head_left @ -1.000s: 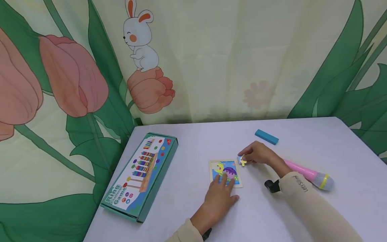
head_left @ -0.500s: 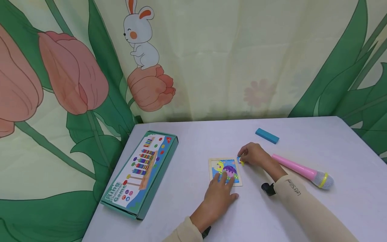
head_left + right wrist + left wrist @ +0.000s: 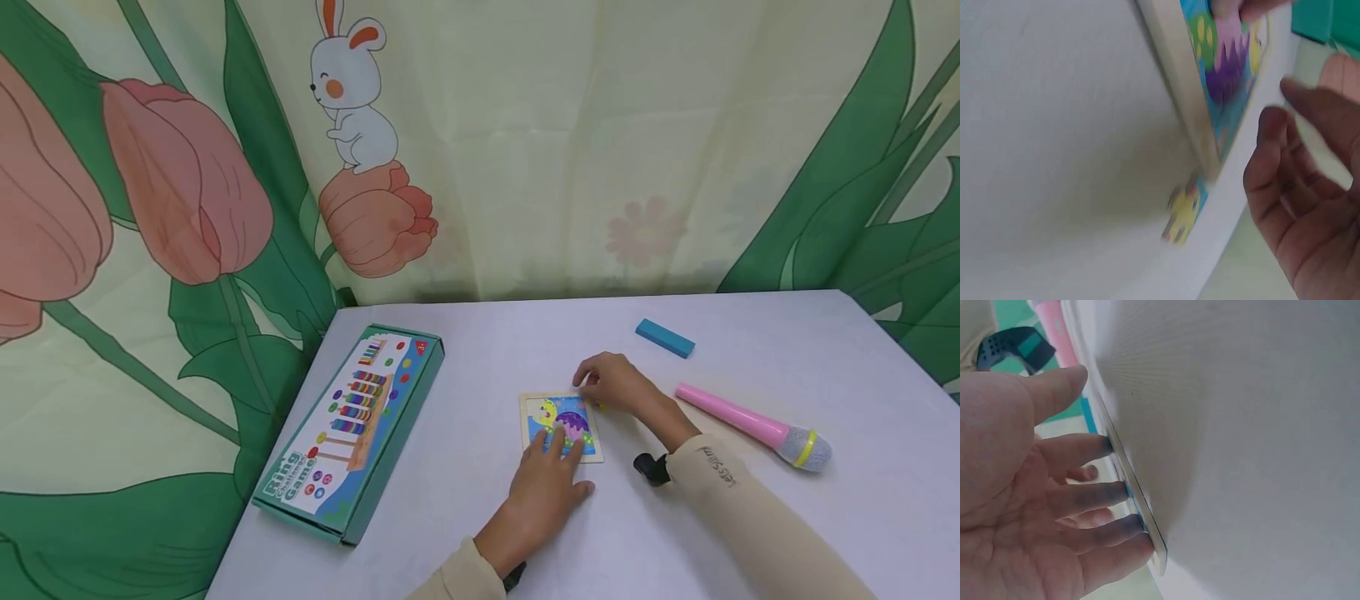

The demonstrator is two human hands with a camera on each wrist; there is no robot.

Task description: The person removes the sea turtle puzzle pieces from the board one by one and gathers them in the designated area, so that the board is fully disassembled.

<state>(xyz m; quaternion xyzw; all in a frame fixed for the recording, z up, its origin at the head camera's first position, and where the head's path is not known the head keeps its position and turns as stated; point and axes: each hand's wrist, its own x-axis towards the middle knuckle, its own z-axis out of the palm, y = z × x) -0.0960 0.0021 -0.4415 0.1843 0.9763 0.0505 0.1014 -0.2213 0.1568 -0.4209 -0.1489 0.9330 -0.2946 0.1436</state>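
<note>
We see soft, even light in the head view, with the desk [image 3: 450, 517] pale and the backdrop [image 3: 517, 150] a muted cream. Beside the right sleeve [image 3: 757, 517] we find a faint, soft-edged shadow. In the left wrist view, the left hand's fingers [image 3: 1088, 495] darken to grey near their tips, and a broad shadow dulls the desk. In the dimmer right wrist view, we get blur: the wooden frame [image 3: 1184, 75] and yellow piece [image 3: 1184, 212] smear.
</note>
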